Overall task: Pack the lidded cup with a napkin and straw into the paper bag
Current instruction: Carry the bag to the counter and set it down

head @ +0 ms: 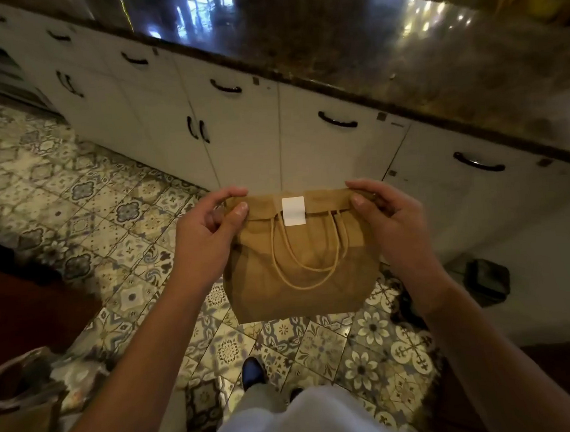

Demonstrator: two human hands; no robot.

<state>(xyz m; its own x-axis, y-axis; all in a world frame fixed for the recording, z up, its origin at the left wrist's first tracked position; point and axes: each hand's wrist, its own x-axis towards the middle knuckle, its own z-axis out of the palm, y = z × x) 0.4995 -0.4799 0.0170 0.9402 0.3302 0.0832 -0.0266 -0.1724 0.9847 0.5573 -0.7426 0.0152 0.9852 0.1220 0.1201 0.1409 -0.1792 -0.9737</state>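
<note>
A brown paper bag (301,282) hangs in the air in front of me, above the tiled floor. Its top is folded over and a white sticker (293,211) sits across the fold at the middle. Two rope handles (308,258) dangle down its front. My left hand (207,231) pinches the folded top at its left corner, and my right hand (383,212) pinches the right corner. The cup, napkin and straw are not visible; the bag's inside is hidden.
A dark granite counter (366,48) runs across the back above white cabinets (244,131) with black handles. Patterned tiles (73,203) cover the floor. A small dark object (487,281) lies on the floor at the right. Another bag (20,403) stands at the lower left.
</note>
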